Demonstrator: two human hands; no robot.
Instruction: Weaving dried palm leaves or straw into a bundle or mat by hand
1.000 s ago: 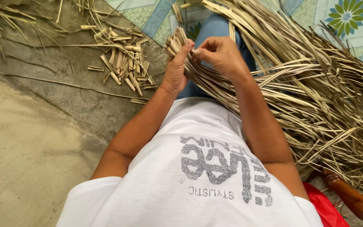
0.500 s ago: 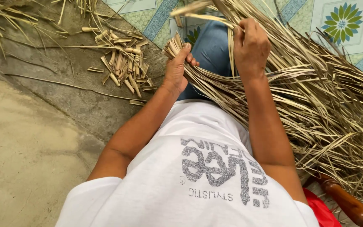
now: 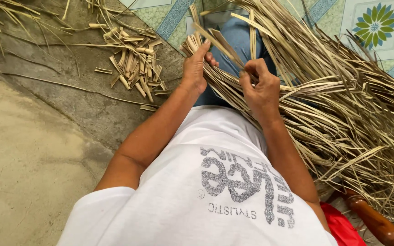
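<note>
dried leaf strips [image 3: 343,105] lie in a big loose heap across the person's lap and out to their right, over the blue trouser leg [image 3: 233,36] and the patterned floor tiles [image 3: 375,23]. left hand [image 3: 195,68] is clenched around the gathered butt ends of a bundle [image 3: 192,45], thumb up along it, holding it just above the knee. right hand [image 3: 261,86] is pinched shut on a single strip [image 3: 226,45] that runs up and away from the bundle. by the look of it, the step in hand is sorting: one strip being separated from the held bunch. judging from the grip, the next move calls for a steady pull along the strip's length while the left hand keeps the rest tight. short cut offcuts [image 3: 135,64] lie on the concrete floor [image 3: 33,150] to the left, well apart from both hands.
</note>
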